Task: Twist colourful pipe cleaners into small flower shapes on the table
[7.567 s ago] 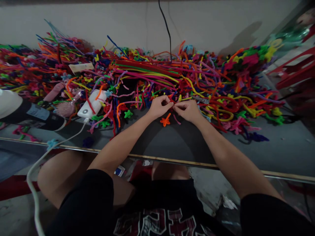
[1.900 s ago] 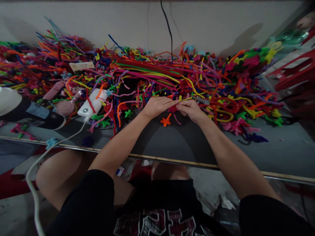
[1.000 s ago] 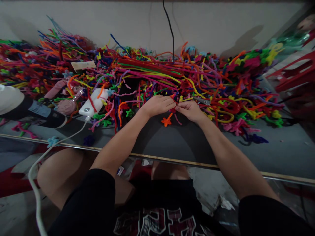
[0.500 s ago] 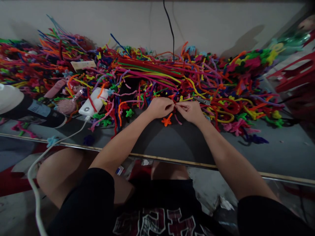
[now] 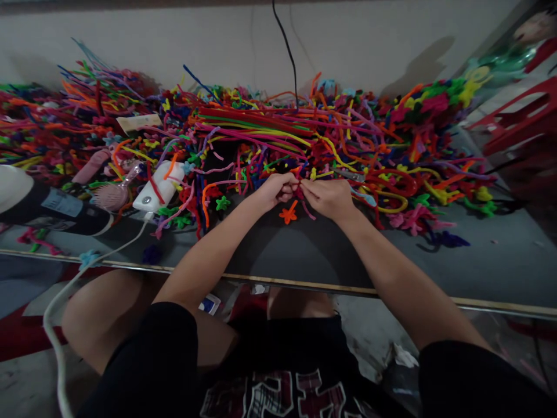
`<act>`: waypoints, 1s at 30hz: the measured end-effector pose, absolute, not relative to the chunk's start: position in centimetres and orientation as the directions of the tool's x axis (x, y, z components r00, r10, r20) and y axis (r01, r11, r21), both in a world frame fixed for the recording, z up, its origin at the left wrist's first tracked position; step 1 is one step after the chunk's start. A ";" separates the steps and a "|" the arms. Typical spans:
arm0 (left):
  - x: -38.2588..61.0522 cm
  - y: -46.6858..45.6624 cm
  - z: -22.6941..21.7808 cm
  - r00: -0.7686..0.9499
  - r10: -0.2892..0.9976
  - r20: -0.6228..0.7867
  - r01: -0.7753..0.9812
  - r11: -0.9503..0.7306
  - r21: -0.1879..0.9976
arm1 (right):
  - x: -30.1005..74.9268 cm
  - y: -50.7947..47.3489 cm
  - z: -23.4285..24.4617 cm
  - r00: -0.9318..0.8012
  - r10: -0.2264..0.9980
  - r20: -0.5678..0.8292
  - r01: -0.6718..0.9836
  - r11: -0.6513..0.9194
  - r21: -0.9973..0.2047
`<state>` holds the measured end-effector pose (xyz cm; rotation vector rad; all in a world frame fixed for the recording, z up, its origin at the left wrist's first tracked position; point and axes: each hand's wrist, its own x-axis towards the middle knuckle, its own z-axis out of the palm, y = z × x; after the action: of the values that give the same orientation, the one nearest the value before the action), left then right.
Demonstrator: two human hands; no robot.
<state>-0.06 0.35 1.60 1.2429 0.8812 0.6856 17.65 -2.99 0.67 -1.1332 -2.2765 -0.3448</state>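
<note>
My left hand (image 5: 278, 189) and my right hand (image 5: 328, 198) meet fingertip to fingertip over the dark table (image 5: 304, 255), both pinched on a small red pipe cleaner piece (image 5: 301, 187) between them. Just below the hands lies an orange pipe-cleaner flower (image 5: 288, 213). A short pink piece (image 5: 309, 211) lies beside it. Behind the hands a big heap of coloured pipe cleaners (image 5: 270, 128) covers the back of the table.
A white power bank (image 5: 157, 187) with a white cable (image 5: 100, 255) lies at the left, beside a pink hairbrush (image 5: 112, 194) and a dark bottle (image 5: 56, 208). Small pliers (image 5: 348, 174) rest near my right hand. Red chairs (image 5: 517, 122) stand at the right.
Both hands stay together on the red piece, with the fingers shifting slightly. The view has shifted a little; the orange flower has not moved on the table.
</note>
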 end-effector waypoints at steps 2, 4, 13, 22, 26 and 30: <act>-0.2 0.4 1.5 0.549 0.817 -0.178 0.047 0.182 0.982 | 17.6 -3.0 0.6 -0.489 0.643 0.589 0.795 0.607 -0.002; -0.2 0.2 1.4 0.506 0.854 -0.125 0.112 0.078 0.991 | 17.6 -3.0 0.4 -0.469 0.648 0.600 0.800 0.599 -0.021; -1.1 0.0 0.1 0.385 0.733 0.560 0.571 -0.666 0.480 | 18.3 -2.1 0.2 -0.235 0.742 0.628 0.767 0.538 -0.349; -1.4 -0.3 0.7 0.543 0.604 0.583 0.622 -0.756 0.204 | 17.7 -2.2 0.1 -0.242 0.791 0.562 0.689 0.548 -0.474; -1.4 -0.3 0.9 0.538 0.659 0.525 0.626 -0.730 0.274 | 17.6 -2.3 0.3 -0.213 0.825 0.524 0.657 0.518 -0.548; -1.3 -0.3 1.1 0.530 0.691 0.491 0.629 -0.709 0.319 | 17.6 -2.4 0.4 -0.200 0.843 0.499 0.638 0.499 -0.587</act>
<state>-1.34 -0.33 1.09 2.6568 1.1494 0.9229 17.58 -2.35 0.42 -1.2218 -1.9280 0.3187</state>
